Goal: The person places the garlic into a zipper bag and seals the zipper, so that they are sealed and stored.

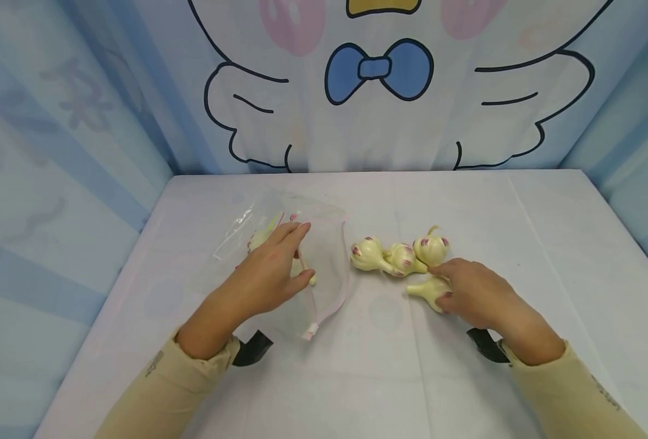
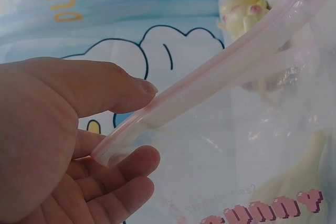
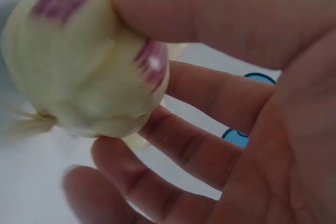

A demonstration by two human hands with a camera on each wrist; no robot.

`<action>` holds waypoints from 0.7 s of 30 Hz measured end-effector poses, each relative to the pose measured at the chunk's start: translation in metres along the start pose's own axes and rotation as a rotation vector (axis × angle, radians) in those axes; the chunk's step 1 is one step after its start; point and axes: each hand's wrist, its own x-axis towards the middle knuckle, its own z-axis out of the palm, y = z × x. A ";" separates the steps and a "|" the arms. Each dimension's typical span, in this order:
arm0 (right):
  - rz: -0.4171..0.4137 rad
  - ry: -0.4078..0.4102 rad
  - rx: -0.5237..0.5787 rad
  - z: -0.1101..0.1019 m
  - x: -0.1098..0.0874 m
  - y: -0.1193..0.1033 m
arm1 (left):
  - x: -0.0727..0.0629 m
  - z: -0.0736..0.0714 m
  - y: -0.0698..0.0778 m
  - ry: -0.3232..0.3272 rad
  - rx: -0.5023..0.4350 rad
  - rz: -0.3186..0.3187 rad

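A clear zip bag (image 1: 326, 262) with a pink-edged mouth lies left of the middle of the table, its mouth facing right. My left hand (image 1: 266, 268) is over the bag, holding its rim between thumb and fingers in the left wrist view. Through the film shows a pale garlic bulb (image 2: 291, 184), partly hidden by the hand in the head view. My right hand (image 1: 474, 292) grips another garlic bulb (image 3: 79, 61), white with purple patches, between thumb and fingers. Just behind it sit three more bulbs, among them a left one (image 1: 367, 253) and a right one (image 1: 431, 249).
A white cloth covers the table (image 1: 384, 378). Behind it hangs a curtain (image 1: 313, 134) with a cartoon figure and blue bow tie, and blue-white curtains flank both sides. Dark straps (image 1: 252, 349) sit at the wrists, by the beige sleeves. Pink lettering (image 2: 262, 208) marks the bag.
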 end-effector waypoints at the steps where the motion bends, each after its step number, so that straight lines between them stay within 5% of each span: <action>1: -0.012 -0.001 -0.009 0.000 -0.001 0.001 | 0.000 0.000 0.000 -0.003 -0.002 -0.004; 12: -0.006 -0.047 -0.071 -0.004 -0.004 0.007 | 0.000 0.000 0.000 -0.007 -0.011 -0.010; 21: 0.016 0.023 -0.041 0.006 0.001 0.007 | 0.000 0.000 -0.001 -0.004 -0.007 -0.012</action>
